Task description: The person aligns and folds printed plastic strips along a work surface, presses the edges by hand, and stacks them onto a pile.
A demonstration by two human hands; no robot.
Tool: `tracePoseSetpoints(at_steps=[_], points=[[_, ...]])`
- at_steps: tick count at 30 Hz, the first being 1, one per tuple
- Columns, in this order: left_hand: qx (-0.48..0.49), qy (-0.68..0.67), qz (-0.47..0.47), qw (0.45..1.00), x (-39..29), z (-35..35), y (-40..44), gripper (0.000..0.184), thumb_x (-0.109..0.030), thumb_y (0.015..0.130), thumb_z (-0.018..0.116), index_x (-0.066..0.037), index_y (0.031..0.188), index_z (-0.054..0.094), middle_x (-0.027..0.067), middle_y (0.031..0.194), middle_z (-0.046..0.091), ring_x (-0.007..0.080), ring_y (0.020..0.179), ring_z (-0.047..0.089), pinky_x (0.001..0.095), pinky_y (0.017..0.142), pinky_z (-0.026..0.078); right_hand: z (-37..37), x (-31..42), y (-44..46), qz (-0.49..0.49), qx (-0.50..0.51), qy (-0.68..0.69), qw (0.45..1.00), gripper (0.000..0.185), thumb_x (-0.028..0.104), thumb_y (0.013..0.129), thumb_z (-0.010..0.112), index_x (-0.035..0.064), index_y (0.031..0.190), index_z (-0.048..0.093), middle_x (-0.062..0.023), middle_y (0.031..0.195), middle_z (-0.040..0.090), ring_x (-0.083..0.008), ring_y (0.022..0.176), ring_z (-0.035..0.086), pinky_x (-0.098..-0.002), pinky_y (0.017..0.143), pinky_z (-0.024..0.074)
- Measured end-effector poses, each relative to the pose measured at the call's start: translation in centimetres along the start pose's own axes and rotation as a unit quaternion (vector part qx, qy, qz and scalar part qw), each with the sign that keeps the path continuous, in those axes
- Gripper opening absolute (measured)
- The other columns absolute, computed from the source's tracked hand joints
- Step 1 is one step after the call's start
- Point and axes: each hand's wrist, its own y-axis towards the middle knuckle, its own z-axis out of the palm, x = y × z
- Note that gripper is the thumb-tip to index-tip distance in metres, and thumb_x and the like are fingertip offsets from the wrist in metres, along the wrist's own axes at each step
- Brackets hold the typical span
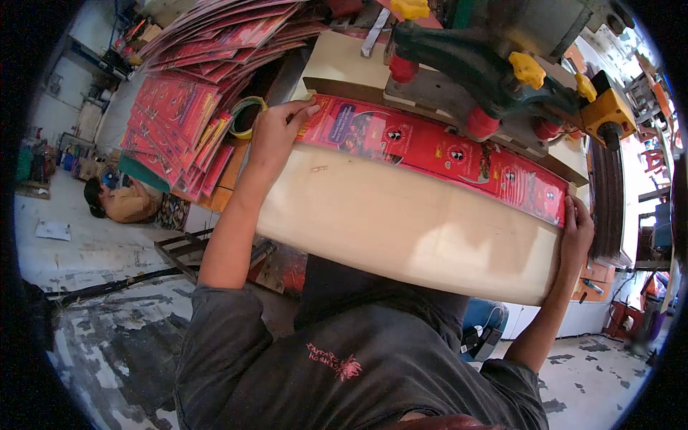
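A long red printed sheet [430, 152] lies across the back part of a pale wooden board [408, 215], its far edge along the base of a dark green machine [473, 72]. At the sheet's left end, my left hand [281, 129] pinches the corner between thumb and fingers. My right hand [576, 228] is closed on the sheet's right end, beside the board's right edge; part of its grip is hidden. Red round clamp feet [482, 123] with yellow knobs [527, 70] stand just behind the sheet.
Stacks of red printed sheets [179, 107] fan out at the upper left, beside a yellow tape roll [248, 117]. A person [125, 201] sits low at the far left. A dark stack [606, 201] stands right of the board. A metal strip [375, 33] lies behind.
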Motion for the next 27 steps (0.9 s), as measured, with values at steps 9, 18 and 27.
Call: tracePoseSetpoints(at_steps=[9, 18, 27], points=[[-0.013, 0.011, 0.019, 1.000, 0.1, 0.1, -0.3, 0.033, -0.029, 0.095, 0.069, -0.002, 0.115, 0.075, 0.0192, 0.108, 0.074, 0.0305, 0.098, 0.073, 0.0350, 0.088, 0.053, 0.0, 0.0, 0.0, 0.000, 0.005, -0.002, 1.000, 0.034, 0.024, 0.104, 0.058, -0.0019, 0.123, 0.069, -0.0140, 0.109, 0.074, -0.0174, 0.102, 0.066, -0.0308, 0.093, 0.0490], [0.045, -0.002, 0.000, 0.999, 1.6, 0.1, 0.3, 0.044, -0.035, 0.101, 0.064, 0.002, 0.125, 0.070, 0.0182, 0.117, 0.074, 0.0193, 0.107, 0.067, 0.0321, 0.100, 0.046, 0.5, 1.8, -0.9, 0.013, -0.077, -0.024, 0.997, 0.034, 0.030, 0.099, 0.065, 0.0007, 0.115, 0.073, -0.0169, 0.102, 0.076, -0.0214, 0.094, 0.073, -0.0331, 0.084, 0.0532], [0.051, 0.002, -0.017, 0.999, 0.2, 0.4, 0.4, 0.047, -0.036, 0.100, 0.065, 0.006, 0.120, 0.070, 0.0190, 0.116, 0.074, 0.0219, 0.108, 0.067, 0.0337, 0.100, 0.047, -0.3, 2.1, -1.0, 0.044, -0.072, -0.058, 0.995, 0.030, 0.037, 0.097, 0.065, 0.0151, 0.114, 0.077, -0.0155, 0.100, 0.076, -0.0300, 0.091, 0.074, -0.0386, 0.080, 0.0546]])
